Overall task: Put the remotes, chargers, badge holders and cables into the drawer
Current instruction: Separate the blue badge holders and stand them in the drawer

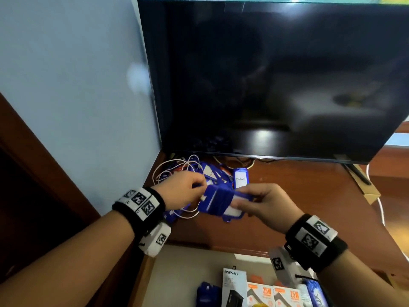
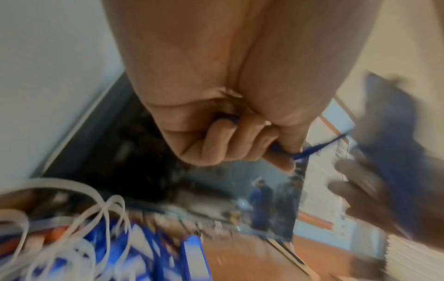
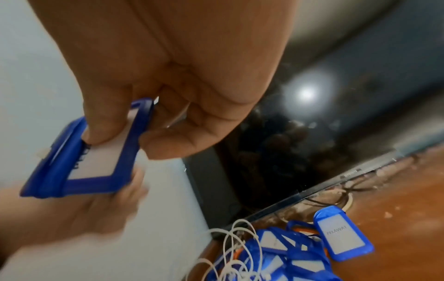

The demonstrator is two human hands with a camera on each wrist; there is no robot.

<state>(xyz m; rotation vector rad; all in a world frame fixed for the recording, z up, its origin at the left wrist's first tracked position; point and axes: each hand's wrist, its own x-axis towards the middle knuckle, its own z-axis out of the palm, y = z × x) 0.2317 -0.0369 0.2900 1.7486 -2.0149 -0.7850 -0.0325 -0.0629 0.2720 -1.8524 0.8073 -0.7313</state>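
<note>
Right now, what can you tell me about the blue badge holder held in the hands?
The badge holder is a blue plastic-looking frame around a pale card window, with dark lettering too blurred to read. It is held in the air above the wooden tabletop, tilted, in front of the television. The right hand pinches its frame, thumb on the window side. The left hand grips a thin blue strap that seems to run to it. It seems thick, perhaps several stacked.
</note>
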